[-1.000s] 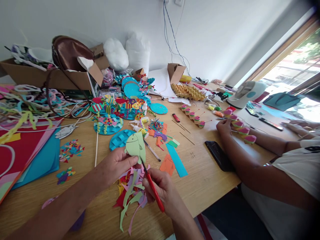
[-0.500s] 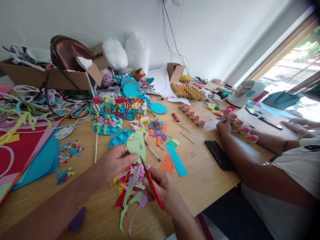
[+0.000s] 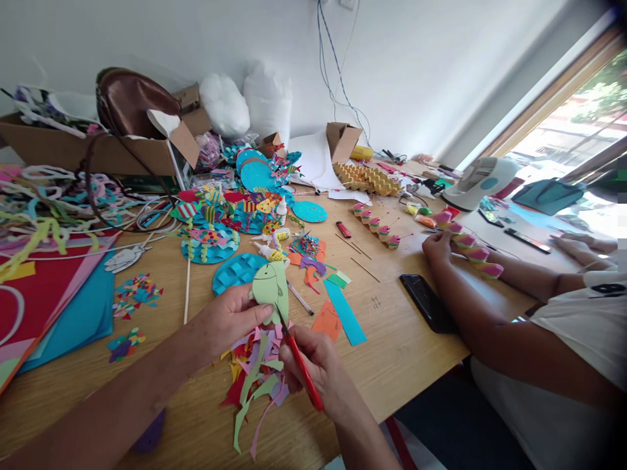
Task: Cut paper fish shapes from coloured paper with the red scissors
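Observation:
Between its thumb and fingers my left hand (image 3: pixel 240 312) pinches a light green paper fish (image 3: pixel 267 284), with drawn lines for its eye, mouth and fin. My right hand (image 3: pixel 313 362) is closed around the red handles of a pair of scissors (image 3: pixel 302 371). The dark blades reach up to the lower edge of the green paper. Below both hands lies a pile of paper scraps (image 3: pixel 255 365) in pink, green, red and yellow. A pen (image 3: pixel 300 297) rests on the table just behind the fish, partly hidden by it.
Blue discs with paper fish (image 3: pixel 210 243) stand behind my hands. Coloured paper sheets (image 3: pixel 73 313) lie at the left. A blue strip (image 3: pixel 345 313), an orange piece (image 3: pixel 326 320) and a black phone (image 3: pixel 427 303) are to the right. A co-worker's hand (image 3: pixel 438 251) holds a pink-and-green piece.
My left hand has shifted the green fish slightly right and down, turning it a little. The scissor blades now sit farther up along the paper's edge. The co-worker's hands barely move.

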{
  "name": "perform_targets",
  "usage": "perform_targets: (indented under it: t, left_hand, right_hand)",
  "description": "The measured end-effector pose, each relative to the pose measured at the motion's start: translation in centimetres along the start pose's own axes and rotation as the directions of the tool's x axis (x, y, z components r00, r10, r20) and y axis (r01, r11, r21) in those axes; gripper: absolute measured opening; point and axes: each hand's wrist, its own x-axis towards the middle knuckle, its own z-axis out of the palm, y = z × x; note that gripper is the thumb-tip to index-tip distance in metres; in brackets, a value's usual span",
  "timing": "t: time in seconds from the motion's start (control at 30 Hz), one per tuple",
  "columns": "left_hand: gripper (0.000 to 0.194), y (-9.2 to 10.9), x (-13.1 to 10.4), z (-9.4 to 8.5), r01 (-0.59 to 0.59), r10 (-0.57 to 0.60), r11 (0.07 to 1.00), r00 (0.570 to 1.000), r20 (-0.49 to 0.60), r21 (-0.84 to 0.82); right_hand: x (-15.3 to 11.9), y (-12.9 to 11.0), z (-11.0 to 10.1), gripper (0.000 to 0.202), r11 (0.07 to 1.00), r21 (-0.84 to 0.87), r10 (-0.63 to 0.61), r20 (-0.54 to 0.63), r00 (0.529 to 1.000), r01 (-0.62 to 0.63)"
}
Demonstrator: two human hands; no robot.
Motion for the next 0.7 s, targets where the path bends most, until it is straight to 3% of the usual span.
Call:
perform_targets:
  t: [0.33, 0.53, 0.7]
  left_hand:
    - [0.012, 0.1, 0.0, -0.4, 0.003, -0.004, 1.000, 0.999, 0.048, 0.019]
    - [0.013, -0.3, 0.1, -0.4, -0.037, 0.037, 0.999, 0.994, -0.105, 0.000]
    - [0.015, -0.9, 0.2, 0.3, -0.017, 0.006, 0.997, 0.992, -0.126, -0.082]
  right_hand:
    - [0.1, 0.2, -0.1, 0.042, 1.000, -0.009, 0.003, -0.001, 1.000, -0.003]
    - [0.3, 0.3, 0.3, 0.046, 0.998, 0.049, 0.037, 0.004, 0.999, -0.037]
    - [0.5, -0.4, 0.9, 0.055, 0.979, 0.196, 0.054, 0.040, 0.998, -0.061]
